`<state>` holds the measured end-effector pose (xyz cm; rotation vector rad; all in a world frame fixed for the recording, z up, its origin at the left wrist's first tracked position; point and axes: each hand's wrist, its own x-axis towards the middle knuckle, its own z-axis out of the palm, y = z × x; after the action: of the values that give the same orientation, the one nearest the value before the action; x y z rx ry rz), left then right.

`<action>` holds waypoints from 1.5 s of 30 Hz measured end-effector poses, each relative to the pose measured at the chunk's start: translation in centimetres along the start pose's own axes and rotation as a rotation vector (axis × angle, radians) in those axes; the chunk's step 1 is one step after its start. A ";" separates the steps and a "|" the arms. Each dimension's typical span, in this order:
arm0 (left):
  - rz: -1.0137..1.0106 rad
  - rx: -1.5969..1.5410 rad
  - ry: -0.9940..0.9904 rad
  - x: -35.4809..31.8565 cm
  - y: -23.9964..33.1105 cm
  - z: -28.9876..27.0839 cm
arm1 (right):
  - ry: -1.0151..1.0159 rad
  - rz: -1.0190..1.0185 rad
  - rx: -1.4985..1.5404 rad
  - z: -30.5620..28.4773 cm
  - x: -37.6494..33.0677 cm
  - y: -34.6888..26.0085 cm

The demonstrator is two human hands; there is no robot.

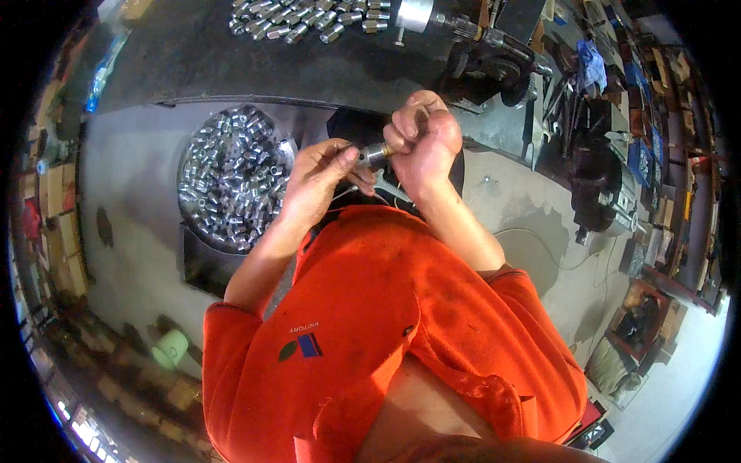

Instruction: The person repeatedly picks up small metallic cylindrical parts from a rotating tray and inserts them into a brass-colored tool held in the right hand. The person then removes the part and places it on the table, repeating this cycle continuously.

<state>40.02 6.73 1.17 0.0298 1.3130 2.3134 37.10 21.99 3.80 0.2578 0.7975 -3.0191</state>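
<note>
My left hand [318, 174] pinches a short, shiny metal cylinder [372, 155] between thumb and fingers, in front of my chest. The cylinder lies tilted, its far end toward my right hand [426, 143]. That hand is closed in a fist, and a brass-coloured piece [389, 148] at the cylinder's end runs into its fingers. What the right fist wraps round is hidden. Left of my left hand, many small metal fittings [231, 170] fill a round container. More hex-shaped fittings [309, 17] lie in rows on the dark bench top.
The dark workbench [231, 73] spans the far side, its front edge just beyond my hands. A geared shaft machine [494, 62] with a metal chuck [414, 14] stands on it. Another dark machine [606, 185] is at the right. A pale green bucket [170, 349] sits lower left.
</note>
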 end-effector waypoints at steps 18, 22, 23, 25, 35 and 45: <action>0.634 1.094 0.114 0.9 -0.2 0.7 | 0.136 0.015 -0.056 -1.3 0.6 0.2; 0.652 1.221 0.137 0.7 -0.5 0.6 | 0.145 -0.002 -0.036 -1.7 0.5 -0.1; 0.652 1.228 0.173 0.6 -0.5 0.5 | 0.145 -0.019 -0.038 -2.0 0.9 -0.5; 0.652 1.241 0.244 0.5 -0.7 -0.3 | 0.190 -0.072 -0.055 -2.0 1.3 -1.8; 0.494 1.591 0.456 13.3 2.5 -5.4 | 0.131 0.071 -0.052 -2.1 -0.3 -0.6; 0.639 1.566 0.570 17.2 1.5 -5.8 | 0.210 0.015 -0.206 -1.5 -0.8 -1.0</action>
<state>22.78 8.56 -4.36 0.3403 3.4122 0.9934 38.09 23.57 3.10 0.5787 1.1067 -2.8979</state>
